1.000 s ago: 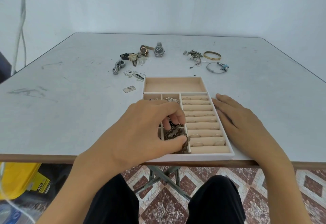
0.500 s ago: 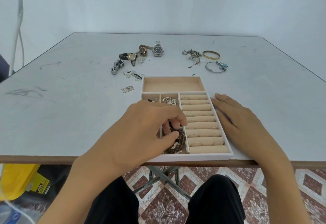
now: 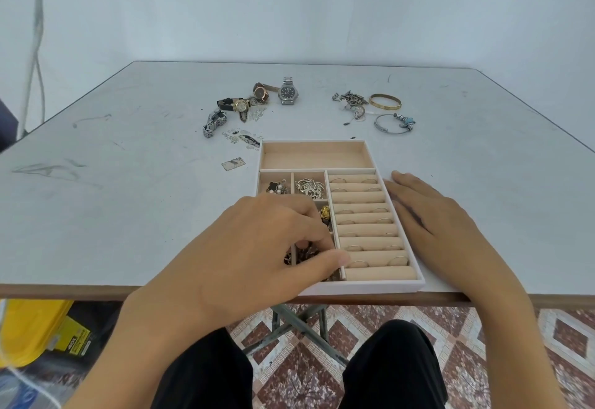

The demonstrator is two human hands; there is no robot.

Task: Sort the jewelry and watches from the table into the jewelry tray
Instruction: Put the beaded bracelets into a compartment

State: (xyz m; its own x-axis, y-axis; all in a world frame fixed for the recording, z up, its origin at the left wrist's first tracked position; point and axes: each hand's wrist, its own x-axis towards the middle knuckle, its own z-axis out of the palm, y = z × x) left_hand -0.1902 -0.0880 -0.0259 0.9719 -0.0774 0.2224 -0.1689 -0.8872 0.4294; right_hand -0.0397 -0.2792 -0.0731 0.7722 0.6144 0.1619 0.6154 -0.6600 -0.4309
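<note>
The beige jewelry tray lies at the table's near edge. My left hand is over its near left compartments, fingers and thumb pinching a dark beaded piece down inside one. My right hand lies flat on the table against the tray's right wall. Rings sit in the ring rolls. Beyond the tray lie a silver watch, a brown watch, a black-strap watch, a link-band watch, a gold bangle, a beaded silver bangle and a chain heap.
Small earrings and a little card lie left of the tray's far corner. The tray's far long compartment holds nothing. A yellow container and the table's metal legs are below the table edge.
My left hand has lowered the dark beaded piece deeper into the near compartment and shifted toward me, uncovering the two far small compartments. My right hand has stayed put.
</note>
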